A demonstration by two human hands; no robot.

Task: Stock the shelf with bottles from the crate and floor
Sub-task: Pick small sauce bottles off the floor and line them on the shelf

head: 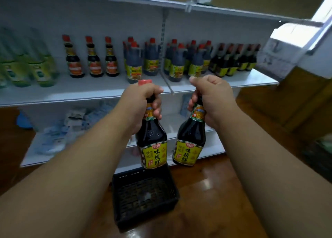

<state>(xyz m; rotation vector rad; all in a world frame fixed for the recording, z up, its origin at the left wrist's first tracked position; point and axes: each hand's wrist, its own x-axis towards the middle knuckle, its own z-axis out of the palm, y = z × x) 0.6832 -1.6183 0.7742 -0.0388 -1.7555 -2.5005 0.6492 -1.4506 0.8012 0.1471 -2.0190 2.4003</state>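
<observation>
The left hand has its fingers curled tight round the neck of the left bottle, red cap poking out at 12 o'clock of the fist; the bottle hangs upright above the far rim of the black crate, which sits on the floor at 6 o'clock and, as far as I can see, holds nothing. The right hand grips the neck of the right bottle the same way, cap hidden inside the fist, body tilted with its base swinging toward 7 o'clock. Both bottles are in the air, in front of the middle shelf and below its level, not yet placed.

Risks, as I judge them: the 2 bodies hang near each other and could knock together; a neck-only hold may slip if the surface is slick; set down carelessly, either could topple the crowded dark bottles standing at 12 o'clock.

Materials: the bottles look like dark glossy glass, narrow-necked and broad-shouldered, with yellow paper labels; the crate is perforated plastic mesh; the shelf is smooth white board; the floor is polished, reflective wood.
</observation>
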